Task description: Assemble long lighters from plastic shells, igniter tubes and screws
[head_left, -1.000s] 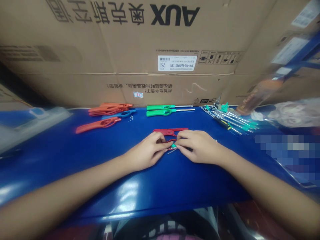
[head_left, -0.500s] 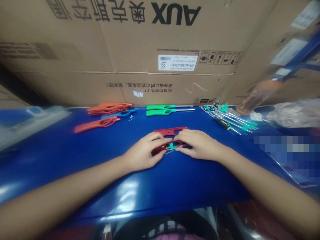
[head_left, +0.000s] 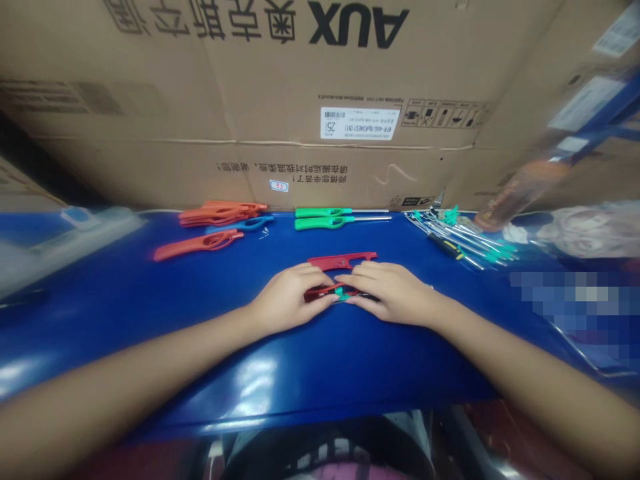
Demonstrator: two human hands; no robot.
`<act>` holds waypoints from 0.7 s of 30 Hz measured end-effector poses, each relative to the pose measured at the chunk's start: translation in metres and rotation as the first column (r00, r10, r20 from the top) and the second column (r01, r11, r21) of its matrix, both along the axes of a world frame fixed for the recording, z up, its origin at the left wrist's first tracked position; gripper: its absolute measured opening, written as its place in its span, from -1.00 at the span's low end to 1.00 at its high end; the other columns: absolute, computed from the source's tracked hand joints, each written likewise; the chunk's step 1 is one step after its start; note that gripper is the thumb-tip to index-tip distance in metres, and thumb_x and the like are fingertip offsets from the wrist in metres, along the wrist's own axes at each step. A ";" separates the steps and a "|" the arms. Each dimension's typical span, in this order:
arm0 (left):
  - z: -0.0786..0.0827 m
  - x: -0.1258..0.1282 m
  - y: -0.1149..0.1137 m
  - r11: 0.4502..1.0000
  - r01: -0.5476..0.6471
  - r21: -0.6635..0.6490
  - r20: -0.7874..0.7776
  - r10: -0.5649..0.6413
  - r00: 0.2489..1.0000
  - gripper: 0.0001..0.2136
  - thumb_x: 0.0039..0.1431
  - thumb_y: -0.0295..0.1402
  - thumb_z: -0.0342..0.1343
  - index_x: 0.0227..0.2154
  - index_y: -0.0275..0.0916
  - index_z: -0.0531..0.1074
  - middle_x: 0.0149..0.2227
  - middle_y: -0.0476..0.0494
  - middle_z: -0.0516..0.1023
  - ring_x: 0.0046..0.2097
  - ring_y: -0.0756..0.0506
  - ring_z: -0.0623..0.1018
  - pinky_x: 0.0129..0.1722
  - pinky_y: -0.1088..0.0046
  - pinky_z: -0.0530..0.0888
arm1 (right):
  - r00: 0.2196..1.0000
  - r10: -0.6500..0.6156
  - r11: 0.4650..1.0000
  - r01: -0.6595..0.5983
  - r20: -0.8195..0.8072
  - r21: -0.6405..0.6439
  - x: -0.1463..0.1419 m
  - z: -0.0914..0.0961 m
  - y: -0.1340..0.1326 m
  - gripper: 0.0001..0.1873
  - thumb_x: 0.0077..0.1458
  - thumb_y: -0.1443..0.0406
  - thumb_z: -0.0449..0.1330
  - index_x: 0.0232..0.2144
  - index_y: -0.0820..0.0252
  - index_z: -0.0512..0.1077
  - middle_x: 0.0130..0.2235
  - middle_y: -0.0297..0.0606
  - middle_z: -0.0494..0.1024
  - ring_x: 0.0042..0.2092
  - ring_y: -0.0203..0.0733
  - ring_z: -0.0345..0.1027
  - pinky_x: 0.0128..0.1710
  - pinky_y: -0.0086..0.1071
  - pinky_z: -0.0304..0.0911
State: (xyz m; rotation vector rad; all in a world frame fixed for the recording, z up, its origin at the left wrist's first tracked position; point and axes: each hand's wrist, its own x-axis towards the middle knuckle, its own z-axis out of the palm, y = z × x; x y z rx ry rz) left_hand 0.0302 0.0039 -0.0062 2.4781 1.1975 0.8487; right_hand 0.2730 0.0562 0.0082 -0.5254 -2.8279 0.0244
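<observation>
Blue worktop [head_left: 380, 373]; red lighter casing [head_left: 341, 261] mid-table, teal clip [head_left: 341, 292] at its 6 o'clock; orange casings [head_left: 199, 243] at 10 o'clock; green casings [head_left: 320, 223] at 12 o'clock; brown carton [head_left: 200, 87], black AUX lettering [head_left: 359, 15].

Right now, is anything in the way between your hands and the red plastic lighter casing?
No, nothing visible: your left hand and right hand touch the red plastic lighter casing directly. A second red casing lies just beyond them.

The person is going bare-armed, with the left forearm [head_left: 125, 360] and right forearm [head_left: 520, 360] running sleeveless down to the left hand [head_left: 287, 300] and right hand [head_left: 395, 293]. A tiny silvery glint [head_left: 430, 287] is showing past the right knuckles, too small to tell. Along the near edge, a dark garment [head_left: 325, 457] with white markings is showing a pink patch [head_left: 350, 474].
</observation>
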 end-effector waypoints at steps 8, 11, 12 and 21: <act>-0.006 -0.002 0.004 0.998 -0.055 0.004 0.024 0.055 0.998 -0.83 0.27 -0.26 0.21 -0.17 -0.19 0.60 -0.22 -0.12 0.65 -0.17 -0.13 0.57 -0.15 0.33 0.49 | 0.997 -0.072 0.997 0.072 -0.006 -0.032 -0.003 -0.001 -0.002 -0.54 0.34 0.16 0.09 0.20 0.24 0.36 -0.04 -0.05 0.58 -0.03 -0.04 0.47 -0.11 -0.21 0.40; -0.005 -0.001 0.003 0.997 -0.069 0.033 0.027 0.068 0.997 -0.78 0.29 -0.25 0.19 -0.09 -0.19 0.59 -0.16 -0.16 0.64 -0.13 -0.15 0.56 -0.10 0.27 0.49 | 0.994 -0.105 0.993 0.107 0.030 -0.042 -0.001 0.002 -0.001 -0.57 0.35 0.15 0.08 0.18 0.14 0.40 -0.03 -0.10 0.57 -0.03 -0.03 0.46 -0.13 -0.22 0.40; -0.005 -0.001 0.002 0.996 -0.065 0.052 0.026 0.064 0.998 -0.77 0.31 -0.26 0.16 -0.05 -0.20 0.57 -0.13 -0.17 0.64 -0.11 -0.15 0.56 -0.08 0.25 0.49 | 0.993 -0.113 0.993 0.114 0.039 -0.042 0.000 0.003 0.000 -0.57 0.34 0.13 0.08 0.17 0.13 0.41 -0.03 -0.10 0.57 -0.03 -0.02 0.46 -0.15 -0.22 0.39; -0.001 0.001 -0.003 0.991 -0.058 0.123 -0.018 0.060 0.998 -0.66 0.22 -0.48 0.05 0.03 -0.26 0.52 -0.05 -0.22 0.63 -0.10 -0.19 0.56 -0.05 0.16 0.52 | 0.999 0.001 0.995 -0.005 -0.033 -0.099 0.015 0.025 0.004 -0.62 0.29 0.15 0.16 0.11 0.00 0.51 0.11 -0.09 0.49 0.04 -0.01 0.38 0.02 -0.08 0.35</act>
